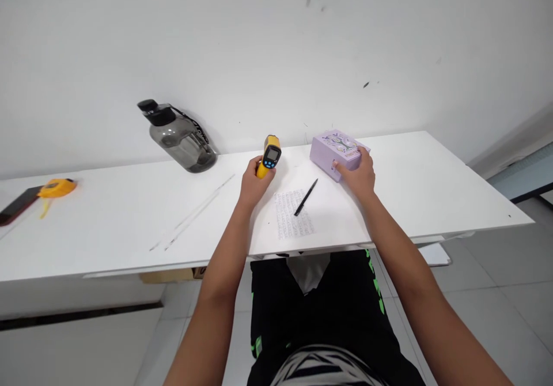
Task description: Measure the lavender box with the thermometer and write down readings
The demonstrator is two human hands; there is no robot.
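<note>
My left hand (pixel 254 184) is wrapped round the handle of a yellow and black infrared thermometer (pixel 272 151), whose small screen and blue buttons face me. My right hand (pixel 360 174) grips the near right side of a lilac box (pixel 328 154) with a printed design on top, thumb on its front face and fingers on the upper edge. The box sits near the wall on the white table. Between my hands lies a sheet of paper (pixel 287 222) covered in handwriting, with a black pen (pixel 306 197) resting slantwise across it.
A grey see-through water bottle (pixel 181 141) with a black cap stands left of my left hand, by the wall. Farther left lie a yellow tape measure (pixel 57 188) and a dark flat object (pixel 19 204). The white table (pixel 440 196) ends at the right and along its front edge.
</note>
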